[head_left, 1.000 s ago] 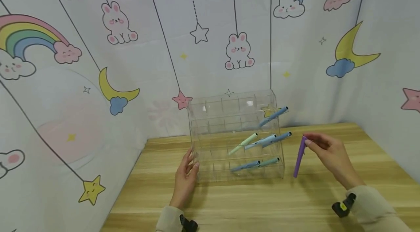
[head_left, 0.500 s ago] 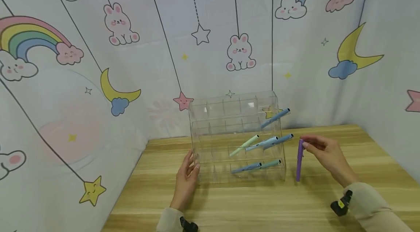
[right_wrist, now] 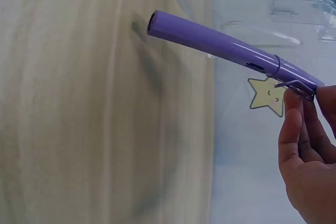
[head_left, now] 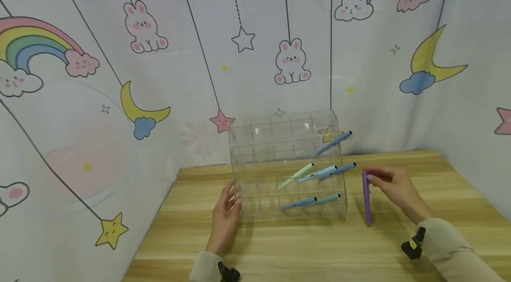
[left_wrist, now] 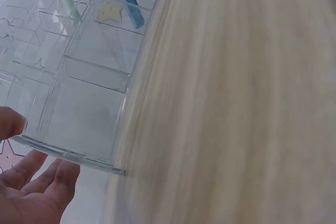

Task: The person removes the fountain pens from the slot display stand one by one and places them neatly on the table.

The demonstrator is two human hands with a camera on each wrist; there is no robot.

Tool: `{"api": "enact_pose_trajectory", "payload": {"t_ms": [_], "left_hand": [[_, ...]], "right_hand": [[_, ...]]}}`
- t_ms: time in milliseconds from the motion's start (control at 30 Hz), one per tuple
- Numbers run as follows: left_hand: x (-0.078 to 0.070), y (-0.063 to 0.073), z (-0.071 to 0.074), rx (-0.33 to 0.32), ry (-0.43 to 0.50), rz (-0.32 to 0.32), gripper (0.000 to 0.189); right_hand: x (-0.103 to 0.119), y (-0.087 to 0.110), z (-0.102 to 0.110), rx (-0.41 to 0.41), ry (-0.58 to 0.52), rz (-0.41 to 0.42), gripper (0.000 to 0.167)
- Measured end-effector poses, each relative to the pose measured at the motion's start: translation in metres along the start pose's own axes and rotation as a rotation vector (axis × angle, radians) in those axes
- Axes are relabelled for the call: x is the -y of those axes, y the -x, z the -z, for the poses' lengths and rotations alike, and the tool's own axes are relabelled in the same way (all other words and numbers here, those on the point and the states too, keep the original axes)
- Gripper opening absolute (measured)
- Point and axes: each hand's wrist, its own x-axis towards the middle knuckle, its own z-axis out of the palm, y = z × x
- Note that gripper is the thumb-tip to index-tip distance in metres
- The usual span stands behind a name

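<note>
A clear acrylic pen rack (head_left: 263,144) with rows of small compartments stands on the table. My left hand (head_left: 226,217) holds its left side, thumb in front and fingers behind the side panel (left_wrist: 73,157). To the right of the rack, my right hand (head_left: 395,188) pinches a purple pen (head_left: 366,202) at its clip end between thumb and fingers. The pen hangs nearly upright, its lower end close over the table. In the right wrist view, the metal clip (right_wrist: 298,86) sits right at the fingertips.
Several pens lean in the rack's right part: a blue one (head_left: 334,142) high up, a pale green one (head_left: 296,176) and light blue one (head_left: 317,174) midway, and a teal one (head_left: 328,198) in the bottom row. A patterned curtain (head_left: 191,82) hangs behind the wooden table (head_left: 295,251).
The purple pen has swung from leaning, lower end to the left, to nearly upright with that end slightly right. My right hand shifted slightly left and down. The left hand stayed on the rack.
</note>
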Motion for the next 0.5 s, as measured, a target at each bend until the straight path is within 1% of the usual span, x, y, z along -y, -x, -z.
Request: {"api": "enact_pose_trajectory", "payload": {"t_ms": [200, 333, 500], "left_hand": [[-0.003, -0.005, 0.003, -0.001, 0.003, -0.014, 0.063], [0.0, -0.003, 0.005, 0.017, 0.009, -0.031, 0.063], [0.001, 0.001, 0.004, 0.023, 0.016, -0.02, 0.062]], "right_hand": [[-0.005, -0.007, -0.002, 0.047, -0.036, -0.028, 0.042], [-0.013, -0.009, -0.008, 0.068, -0.072, -0.059, 0.043], [-0.019, -0.008, -0.013, 0.105, -0.094, -0.065, 0.043]]}}
